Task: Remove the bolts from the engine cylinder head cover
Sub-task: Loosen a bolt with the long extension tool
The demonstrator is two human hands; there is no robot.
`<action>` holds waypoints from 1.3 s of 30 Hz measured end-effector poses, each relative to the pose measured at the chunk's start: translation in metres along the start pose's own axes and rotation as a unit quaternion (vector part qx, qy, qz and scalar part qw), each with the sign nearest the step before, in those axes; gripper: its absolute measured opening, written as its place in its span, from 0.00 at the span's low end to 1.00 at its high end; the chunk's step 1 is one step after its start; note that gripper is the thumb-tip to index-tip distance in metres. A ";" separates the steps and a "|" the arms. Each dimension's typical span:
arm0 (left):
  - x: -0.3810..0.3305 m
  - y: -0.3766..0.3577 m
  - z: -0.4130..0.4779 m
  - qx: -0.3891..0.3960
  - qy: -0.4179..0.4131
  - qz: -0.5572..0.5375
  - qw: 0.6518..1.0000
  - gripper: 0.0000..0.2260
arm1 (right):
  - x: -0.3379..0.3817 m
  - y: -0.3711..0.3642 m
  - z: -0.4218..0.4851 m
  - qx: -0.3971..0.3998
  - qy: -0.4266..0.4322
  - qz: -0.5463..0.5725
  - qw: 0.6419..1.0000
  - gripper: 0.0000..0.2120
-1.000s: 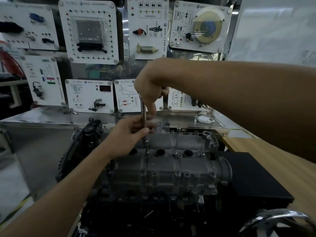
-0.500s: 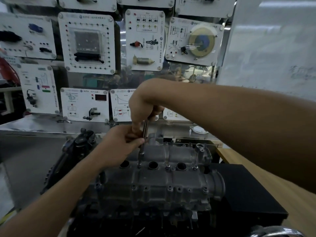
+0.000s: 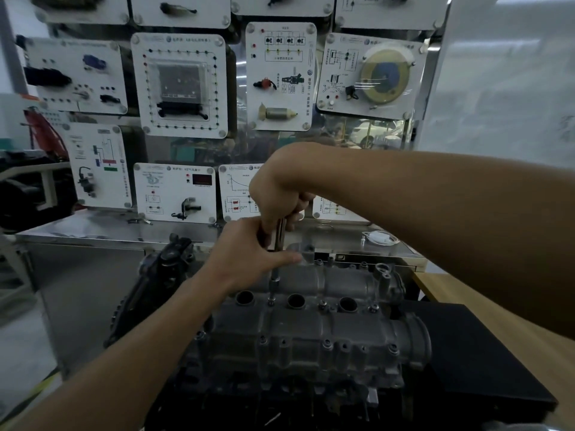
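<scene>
Left hand (image 3: 249, 256) wrapped loosely around the shaft of the driver (image 3: 275, 269), fingers curled on it, steadying it just under the right hand. Right hand (image 3: 280, 194) directly above, fisted tight on the top of the driver; the handle itself is hidden in the palm. Driver stands near upright, socket end seated on a bolt (image 3: 271, 301) below both hands, between the first two plug wells on the cylinder head cover (image 3: 311, 331). More bolts (image 3: 322, 304) still sit in the cover to the right of the hands and along its near edge, so I'd judge the job far from done. Cover looks like cast aluminium: stiff, fairly heavy, won't flex. Bolts are small steel, likely oily and easy to drop once loose, so pinch them at the head, not the threads. The wells are open and dark; contents can't be made out, and a loose bolt could fall in. No tray for removed bolts in view. Wooden counter (image 3: 466, 293) to the right of the right arm.
</scene>
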State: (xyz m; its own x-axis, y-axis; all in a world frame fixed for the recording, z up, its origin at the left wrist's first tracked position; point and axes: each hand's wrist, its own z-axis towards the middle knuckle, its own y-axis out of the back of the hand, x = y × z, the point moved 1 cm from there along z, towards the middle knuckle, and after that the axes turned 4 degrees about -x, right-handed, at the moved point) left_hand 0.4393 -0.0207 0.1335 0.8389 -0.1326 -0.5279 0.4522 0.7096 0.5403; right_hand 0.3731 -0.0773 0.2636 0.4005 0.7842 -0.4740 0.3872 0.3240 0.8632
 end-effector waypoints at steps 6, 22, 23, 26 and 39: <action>0.002 0.008 -0.002 0.133 0.007 -0.116 0.984 0.04 | -0.002 -0.003 -0.002 -0.027 -0.009 -0.015 1.000 0.19; 0.002 -0.001 -0.013 0.012 0.014 -0.006 1.000 0.15 | 0.001 -0.015 0.000 -0.039 0.016 0.053 0.998 0.21; 0.003 -0.003 -0.012 -0.005 0.014 0.012 1.000 0.20 | 0.000 -0.017 -0.001 -0.036 0.011 0.037 0.999 0.20; 0.003 -0.002 -0.013 0.061 0.041 -0.038 0.997 0.23 | -0.002 -0.016 -0.005 -0.079 0.019 0.014 0.997 0.13; -0.012 -0.016 -0.004 0.003 0.054 0.006 0.999 0.22 | -0.024 -0.010 -0.031 -0.091 0.029 0.082 0.992 0.15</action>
State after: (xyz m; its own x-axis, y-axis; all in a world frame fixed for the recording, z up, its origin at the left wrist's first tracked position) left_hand 0.4206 -0.0281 0.1285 0.8069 -0.0496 -0.5886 0.4451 0.7063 0.5505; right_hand 0.3340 -0.0826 0.2717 0.3953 0.8618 -0.3178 0.1617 0.2753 0.9477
